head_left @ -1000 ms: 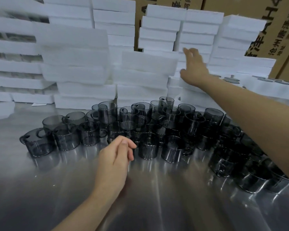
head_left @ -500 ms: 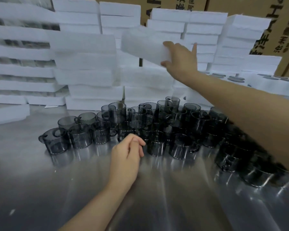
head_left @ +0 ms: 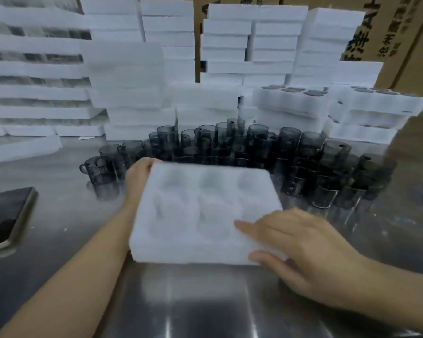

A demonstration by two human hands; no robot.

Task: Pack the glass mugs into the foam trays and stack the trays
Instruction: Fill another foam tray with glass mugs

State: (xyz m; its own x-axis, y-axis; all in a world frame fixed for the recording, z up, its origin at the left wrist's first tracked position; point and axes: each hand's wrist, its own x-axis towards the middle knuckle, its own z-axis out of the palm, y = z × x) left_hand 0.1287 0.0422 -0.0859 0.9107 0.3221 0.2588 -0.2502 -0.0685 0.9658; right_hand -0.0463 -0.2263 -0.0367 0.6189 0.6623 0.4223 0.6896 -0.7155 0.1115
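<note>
On the counter [head_left: 59,215], before the mugs [head_left: 288,140], lies an empty tray [head_left: 193,215]; the left grip [head_left: 138,176] clasps its far left corner, the right grip [head_left: 303,252] pinches its near right corner

Foam tray [head_left: 205,211], between the left grip [head_left: 139,176] and the right grip [head_left: 303,247]: plain white, with pale grey shading in its round hollows. Glass mugs [head_left: 230,147], just beyond both grips: smoky dark grey, see-through. Desk [head_left: 205,301], under the grips: silver-grey metal, streaked with white glare. Phone [head_left: 7,215], well left of the left grip: black screen, pale metallic edge. Stacked trays [head_left: 122,74], far beyond the grips: white, with grey shadow bands between layers. Filled trays [head_left: 291,98], beyond the right grip: white, dark grey discs on top. Cartons [head_left: 401,25], farthest back: brown, with black printed characters.
</note>
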